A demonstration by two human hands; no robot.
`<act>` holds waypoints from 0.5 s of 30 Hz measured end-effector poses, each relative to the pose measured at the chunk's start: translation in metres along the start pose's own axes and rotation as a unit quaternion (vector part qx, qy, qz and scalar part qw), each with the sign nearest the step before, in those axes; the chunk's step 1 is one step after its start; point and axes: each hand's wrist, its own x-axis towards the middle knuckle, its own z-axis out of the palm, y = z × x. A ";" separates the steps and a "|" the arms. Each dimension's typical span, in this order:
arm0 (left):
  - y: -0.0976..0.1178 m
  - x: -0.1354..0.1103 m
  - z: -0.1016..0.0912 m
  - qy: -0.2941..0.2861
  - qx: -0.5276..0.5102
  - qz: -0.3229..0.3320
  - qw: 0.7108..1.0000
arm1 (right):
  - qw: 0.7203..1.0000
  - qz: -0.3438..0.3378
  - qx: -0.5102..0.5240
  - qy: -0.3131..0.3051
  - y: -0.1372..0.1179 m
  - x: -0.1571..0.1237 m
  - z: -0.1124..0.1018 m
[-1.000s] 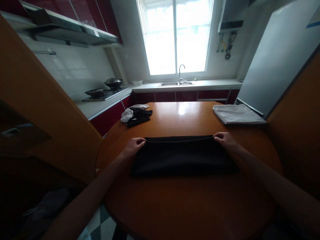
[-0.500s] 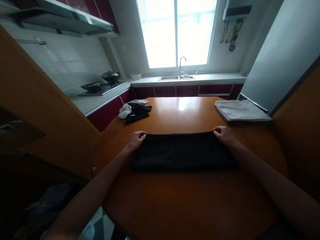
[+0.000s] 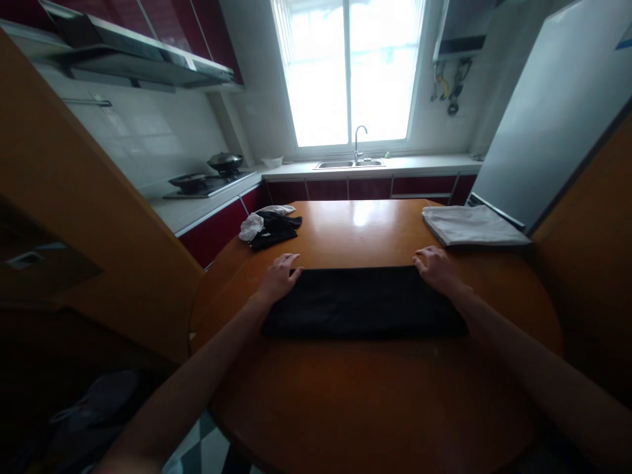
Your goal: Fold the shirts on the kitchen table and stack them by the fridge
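Observation:
A black cloth (image 3: pixel 363 303), folded into a long flat rectangle, lies across the wooden table (image 3: pixel 365 401) before me. At its far left corner is my left hand (image 3: pixel 279 280), thumb and fingers apart. My right hand (image 3: pixel 437 266) is at the far right corner, also with thumb and fingers parted. Both hands touch or hover just over the cloth's far edge; which one I cannot tell. The cloth's kind of garment, if it is one, does not show.
Crumpled black and white clothes (image 3: pixel 271 227) lie at the table's far left. A folded white cloth stack (image 3: pixel 476 225) sits at the far right, near the fridge (image 3: pixel 553 125). Beyond are a sink (image 3: pixel 340 164) and a stove (image 3: pixel 210 185) with pans.
Both hands have loosened from a pinch on the cloth's far corners, and their fingers have spread. The cloth now lies flat. The camera view has tilted slightly upward.

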 end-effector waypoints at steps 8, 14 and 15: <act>0.118 -0.013 0.064 -0.151 0.025 0.125 0.980 | 0.988 -0.078 0.020 -0.135 -0.113 -0.032 0.038; 0.121 -0.018 0.085 -0.190 0.068 0.100 0.974 | 0.978 -0.054 -0.017 -0.202 -0.124 -0.045 0.055; 0.120 -0.018 0.084 -0.191 0.075 0.098 0.974 | 0.976 -0.048 -0.022 -0.211 -0.124 -0.045 0.053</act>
